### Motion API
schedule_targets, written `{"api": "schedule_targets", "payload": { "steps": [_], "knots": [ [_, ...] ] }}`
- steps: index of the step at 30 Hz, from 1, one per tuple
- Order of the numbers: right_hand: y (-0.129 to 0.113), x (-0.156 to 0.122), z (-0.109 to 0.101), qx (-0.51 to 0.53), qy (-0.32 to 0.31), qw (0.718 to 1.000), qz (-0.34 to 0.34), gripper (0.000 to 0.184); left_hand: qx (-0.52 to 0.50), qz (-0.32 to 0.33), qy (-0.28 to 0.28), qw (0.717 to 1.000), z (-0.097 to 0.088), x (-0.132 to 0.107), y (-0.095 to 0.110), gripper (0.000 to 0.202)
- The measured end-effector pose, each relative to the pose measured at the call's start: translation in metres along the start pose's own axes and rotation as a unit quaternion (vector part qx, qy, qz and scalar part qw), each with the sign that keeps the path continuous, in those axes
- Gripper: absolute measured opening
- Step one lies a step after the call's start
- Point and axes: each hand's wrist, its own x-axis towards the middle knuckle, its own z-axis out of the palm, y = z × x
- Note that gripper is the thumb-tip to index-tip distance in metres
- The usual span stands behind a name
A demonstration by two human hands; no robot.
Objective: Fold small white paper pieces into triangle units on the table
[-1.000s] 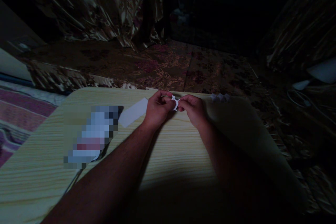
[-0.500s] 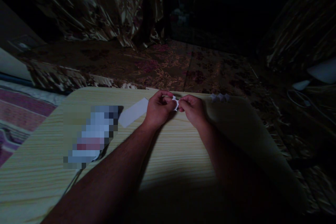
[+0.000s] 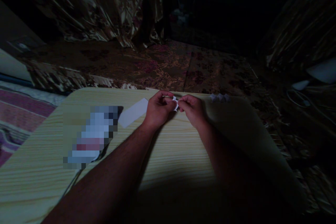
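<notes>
Both hands meet near the far edge of a light wooden table [image 3: 168,154]. My left hand [image 3: 157,110] and my right hand [image 3: 193,110] are closed in pinches on one small folded white paper piece [image 3: 175,103] held between their fingertips, just above the table. A flat white paper strip [image 3: 132,112] lies on the table left of my left hand. Three small white folded paper shapes [image 3: 219,97] sit in a row by the table's far edge, right of my right hand.
A blurred-out flat object [image 3: 90,136] lies on the table's left half. Patterned dark fabric [image 3: 168,66] covers the floor beyond the table, with shiny curtains behind. A striped rug [image 3: 15,112] lies at the left; a white cable [image 3: 299,98] is at the far right.
</notes>
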Motion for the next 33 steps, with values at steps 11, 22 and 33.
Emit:
{"api": "schedule_targets", "payload": {
  "steps": [11,22,33],
  "knots": [
    [0.0030,0.0012,0.0000,-0.008,0.008,1.000,-0.009,0.015,-0.014,-0.011,-0.003,1.000,0.0027,-0.0010,0.0024,0.036],
    [0.0017,0.0004,0.0011,-0.014,0.012,1.000,-0.018,0.013,-0.015,-0.011,0.000,1.000,0.0033,-0.0014,0.0021,0.035],
    [0.0032,0.0008,0.0009,0.002,0.010,1.000,-0.027,0.014,-0.016,-0.017,0.002,1.000,0.0039,-0.0017,0.0035,0.037]
  ]
}}
